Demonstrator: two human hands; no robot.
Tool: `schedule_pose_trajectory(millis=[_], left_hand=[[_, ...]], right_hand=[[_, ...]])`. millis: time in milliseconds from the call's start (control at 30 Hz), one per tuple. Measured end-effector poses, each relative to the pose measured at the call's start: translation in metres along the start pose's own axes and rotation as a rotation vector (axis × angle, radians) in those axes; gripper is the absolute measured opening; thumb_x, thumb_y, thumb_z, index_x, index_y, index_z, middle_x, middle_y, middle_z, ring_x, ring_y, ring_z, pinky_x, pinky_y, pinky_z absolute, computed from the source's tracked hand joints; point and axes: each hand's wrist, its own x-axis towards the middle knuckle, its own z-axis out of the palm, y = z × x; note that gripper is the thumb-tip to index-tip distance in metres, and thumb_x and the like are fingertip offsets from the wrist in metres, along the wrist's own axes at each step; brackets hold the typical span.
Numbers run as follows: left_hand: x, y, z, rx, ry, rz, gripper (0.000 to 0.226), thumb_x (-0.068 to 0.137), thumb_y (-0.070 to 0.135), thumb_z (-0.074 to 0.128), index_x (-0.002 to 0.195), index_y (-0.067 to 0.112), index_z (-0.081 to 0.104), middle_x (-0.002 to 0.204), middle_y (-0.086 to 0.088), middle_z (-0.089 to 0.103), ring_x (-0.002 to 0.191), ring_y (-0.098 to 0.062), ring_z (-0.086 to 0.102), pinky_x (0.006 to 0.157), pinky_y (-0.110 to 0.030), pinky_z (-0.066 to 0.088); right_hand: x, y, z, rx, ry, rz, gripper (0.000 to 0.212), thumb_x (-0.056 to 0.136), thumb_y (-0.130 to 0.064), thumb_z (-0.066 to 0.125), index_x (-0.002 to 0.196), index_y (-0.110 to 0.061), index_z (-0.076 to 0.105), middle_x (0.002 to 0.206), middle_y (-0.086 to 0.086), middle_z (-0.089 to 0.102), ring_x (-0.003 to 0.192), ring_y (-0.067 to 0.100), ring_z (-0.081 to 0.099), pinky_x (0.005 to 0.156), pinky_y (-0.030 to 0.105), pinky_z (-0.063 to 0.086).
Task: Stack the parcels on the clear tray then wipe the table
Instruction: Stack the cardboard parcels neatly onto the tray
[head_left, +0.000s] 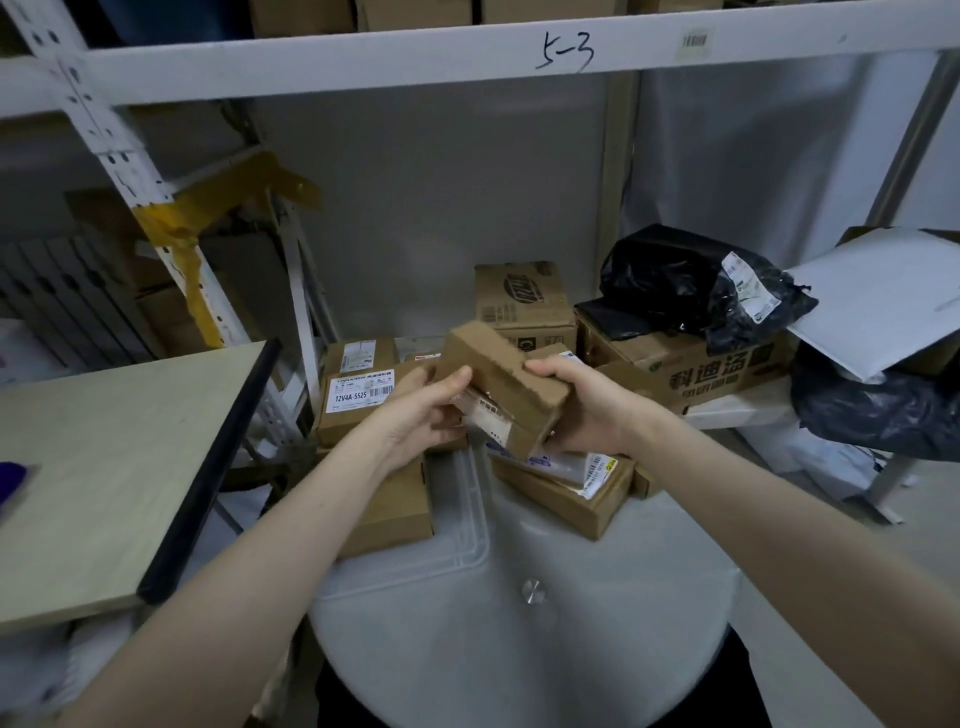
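Cardboard pkg (506, 379) in hands (423, 421) (587, 415), 2nd (395, 514) in tray (467, 519)

My left hand (426, 415) and right hand (587, 410) hold a small brown parcel (501, 382) tilted above the clear tray (465, 525).

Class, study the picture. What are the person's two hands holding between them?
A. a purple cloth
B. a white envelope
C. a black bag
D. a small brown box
D: the left hand and the right hand each grip one end of the box, thumbs on top.
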Motion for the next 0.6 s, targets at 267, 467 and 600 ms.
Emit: schedule_pose_trajectory(millis=[267, 467, 600], left_hand=[[-0.020, -0.003, -0.025, 0.023, 0.070, -0.046, 0.018, 0.086, 0.025, 0.065, 0.098, 0.012, 0.065, 0.086, -0.004, 0.074, 0.081, -0.018, 0.069, 0.064, -0.030, 0.055], [-0.030, -0.011, -0.034, 0.026, 0.140, -0.050, 0.013, 0.093, 0.027, 0.059, 0.086, 0.018, 0.065, 0.084, -0.002, 0.072, 0.086, -0.021, 0.063, 0.083, -0.036, 0.047], [-0.033, -0.014, -0.039, 0.027, 0.129, -0.053, 0.014, 0.096, 0.022, 0.054, 0.086, 0.016, 0.063, 0.076, -0.001, 0.073, 0.084, -0.022, 0.062, 0.079, -0.035, 0.044]], right_hand=[[0.015, 0.028, 0.017, 0.086, -0.238, 0.197, 0.066, 0.076, -0.049, 0.059, 0.130, -0.011, 0.055, 0.133, 0.019, 0.056, 0.112, 0.033, 0.057, 0.086, 0.042, 0.051], [0.023, 0.045, 0.025, 0.234, -0.313, 0.232, 0.103, 0.053, -0.040, 0.079, 0.145, -0.014, 0.039, 0.154, 0.021, 0.029, 0.124, 0.036, 0.044, 0.081, 0.040, 0.054], [0.024, 0.050, 0.029, 0.205, -0.232, 0.230, 0.069, 0.063, -0.044, 0.067, 0.125, -0.018, 0.051, 0.142, 0.017, 0.045, 0.112, 0.032, 0.051, 0.077, 0.037, 0.054]])
